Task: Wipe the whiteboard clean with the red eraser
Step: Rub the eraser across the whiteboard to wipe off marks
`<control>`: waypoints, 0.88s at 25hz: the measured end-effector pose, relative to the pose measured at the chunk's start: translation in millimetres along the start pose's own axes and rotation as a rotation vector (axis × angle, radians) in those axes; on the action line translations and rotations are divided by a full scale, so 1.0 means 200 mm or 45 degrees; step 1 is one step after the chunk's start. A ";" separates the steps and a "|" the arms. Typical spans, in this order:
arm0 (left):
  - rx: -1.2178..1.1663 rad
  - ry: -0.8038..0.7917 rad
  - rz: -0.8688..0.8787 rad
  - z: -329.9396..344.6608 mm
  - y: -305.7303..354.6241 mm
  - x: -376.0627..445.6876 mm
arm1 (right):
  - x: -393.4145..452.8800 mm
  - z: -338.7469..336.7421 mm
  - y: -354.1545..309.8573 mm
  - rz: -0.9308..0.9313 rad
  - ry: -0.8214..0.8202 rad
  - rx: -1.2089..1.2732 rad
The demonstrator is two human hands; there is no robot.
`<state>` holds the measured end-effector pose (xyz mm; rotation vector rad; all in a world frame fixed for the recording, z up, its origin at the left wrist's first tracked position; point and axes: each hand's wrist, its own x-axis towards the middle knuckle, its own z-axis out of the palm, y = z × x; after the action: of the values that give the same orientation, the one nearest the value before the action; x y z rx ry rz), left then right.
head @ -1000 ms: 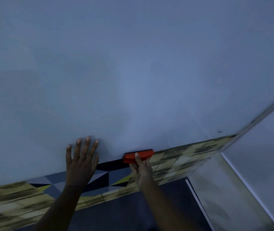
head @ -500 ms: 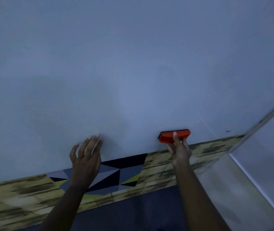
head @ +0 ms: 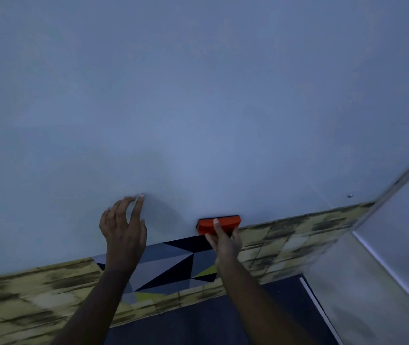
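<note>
The wiping step is in hand. The right hand (head: 224,241) grips the red eraser (head: 219,224) from below, with 1 finger laid up over its red back and the others curled under it, and the eraser lies lengthwise and flat against the whiteboard (head: 198,95), low down and just above the board's bottom edge. The left hand (head: 124,230) holds nothing; its fingers are spread and loosely bent, and the fingertips (head: 140,196) reach the board surface to the left of the eraser, though whether they press on it or only brush it I cannot tell.

No marks show anywhere on the board in this dim light, so the job looks far along, or the remaining ink is too faint to make out. The next move, as I judge it, calls for even pressure on the felt side and a stroke that stays on the board, since the eraser sits so near the lower edge that a downward slip would carry it off onto the wall.

Below the board runs a band of yellow patterned wall covering (head: 298,235), with a patch of grey, black and yellow triangles (head: 173,265) between the 2 forearms. A small screw (head: 349,195) sits near the board's lower right corner. To the right, a pale frame strip (head: 402,175) slants upward beside a light panel (head: 397,232). The dark floor (head: 198,324) lies underneath. Nothing stands between the eraser and the open board above it; the left hand is the only thing close to a leftward stroke.
</note>
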<state>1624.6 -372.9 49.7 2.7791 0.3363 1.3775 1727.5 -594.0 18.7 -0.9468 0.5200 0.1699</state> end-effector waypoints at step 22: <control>-0.009 0.144 0.123 0.55 1.41 0.49 | 0.88 -0.68 -0.98 -0.471 0.181 -0.407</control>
<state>1820.7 -620.0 91.8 2.7520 0.2021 1.5576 1902.0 -832.9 9.8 -1.3572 0.4457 -0.1546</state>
